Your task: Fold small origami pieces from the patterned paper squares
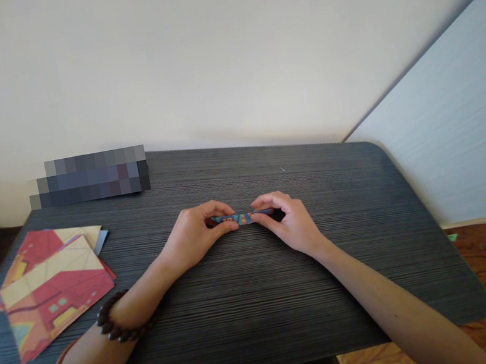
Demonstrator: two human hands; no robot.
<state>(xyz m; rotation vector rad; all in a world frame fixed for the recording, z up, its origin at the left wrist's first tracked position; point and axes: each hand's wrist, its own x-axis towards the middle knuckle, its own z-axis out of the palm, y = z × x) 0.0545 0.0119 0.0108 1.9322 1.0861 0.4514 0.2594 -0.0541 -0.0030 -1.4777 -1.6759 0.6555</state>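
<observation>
A narrow strip of folded patterned paper point(244, 219), blue with orange marks, lies crosswise between my two hands just over the middle of the table. My left hand point(195, 231) pinches its left end between thumb and fingers. At the other end, my right hand point(288, 219) grips it the same way, thumb in front and fingers behind. Only the middle of the strip shows; its ends are partly hidden by my fingers. Dark beads and a reddish-brown band circle my left wrist and forearm.
Several sheets of red, cream and orange patterned paper point(59, 296) lie stacked at the left of the dark ribbed table point(256, 311). Behind them is a blurred-out dark object point(92, 180). A pale wall point(211, 56) rises at the back, a white panel point(469, 104) at the right.
</observation>
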